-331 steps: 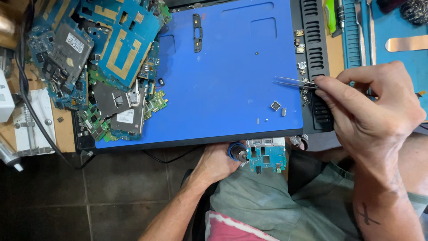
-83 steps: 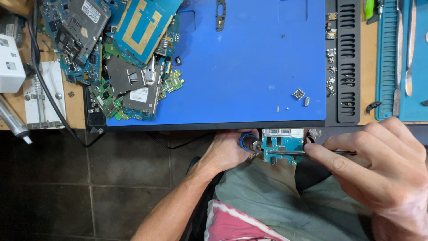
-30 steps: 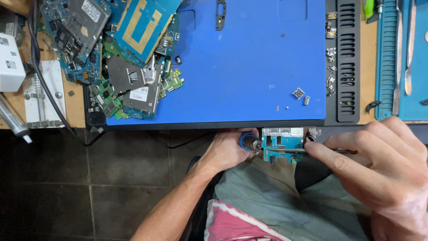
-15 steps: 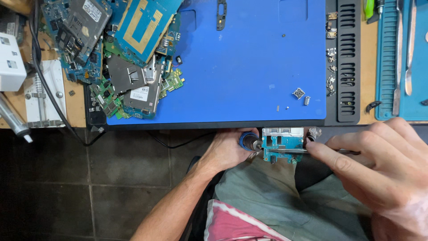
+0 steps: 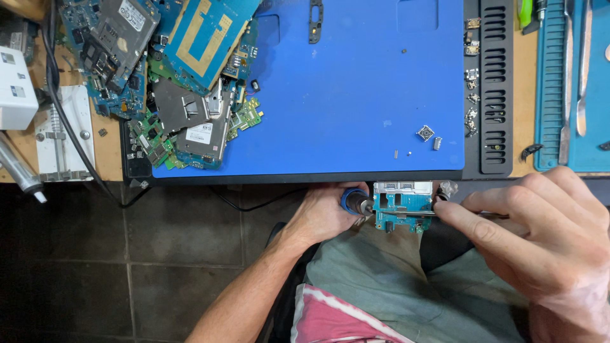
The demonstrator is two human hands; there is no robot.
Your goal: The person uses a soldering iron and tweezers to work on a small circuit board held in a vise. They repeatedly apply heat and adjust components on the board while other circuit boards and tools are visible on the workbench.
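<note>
A small teal circuit board [image 5: 400, 208] sits just below the front edge of the table, over my lap. My left hand [image 5: 323, 215] is wrapped around a blue-handled tool [image 5: 351, 199] whose metal tip meets the board's left side. From the right comes my right hand [image 5: 546, 244], pinching thin metal tweezers [image 5: 438, 214]; their tips rest on the board's right edge. What fixes the board in place is hidden.
A blue work mat [image 5: 356, 82] covers the table, with three tiny parts [image 5: 426, 133] near its front right. Several circuit boards [image 5: 171, 70] are piled at the left. A black slotted strip [image 5: 495, 89] and a teal tray with metal tools [image 5: 572, 76] lie right.
Eleven seconds ago my right hand held the tweezers over the mat's right edge; it has come down to the small board. In the last second both hands have hardly moved.
</note>
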